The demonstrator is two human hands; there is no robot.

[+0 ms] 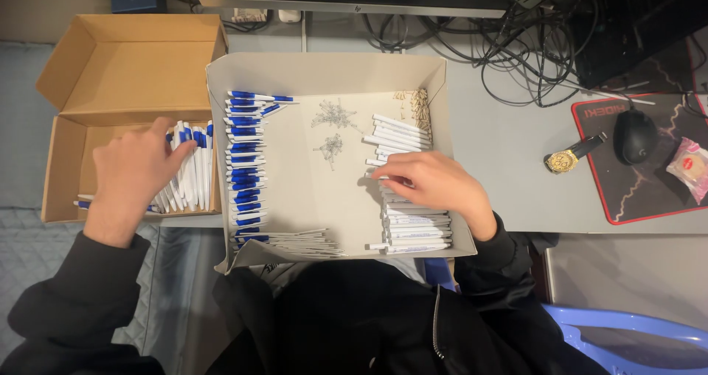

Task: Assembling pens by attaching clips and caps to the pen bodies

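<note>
Two bare hands are spread over a pen-assembly layout seen from above. The left hand (140, 170) is laid on a heap of finished blue-and-white pens (186, 170) in the brown cardboard box (118, 73) at the left, its fingers together and curled over the pens; whether one is actually pinched cannot be told. The right hand (431, 183) is rested on the stack of white pen barrels (413, 224) along the right wall of the pale tray (324, 73) in the middle, fingers slightly apart, tips touching a barrel. Blue-tipped pen halves (247, 161) are ranked down the tray's left side, small springs (332, 128) are scattered in its far middle, and thin refills (291, 244) are lined along its near edge. Judged by the piles, a modest batch is done and many parts are left. A gold wristwatch (564, 160) and computer mouse (634, 135) are seen at the right.
</note>
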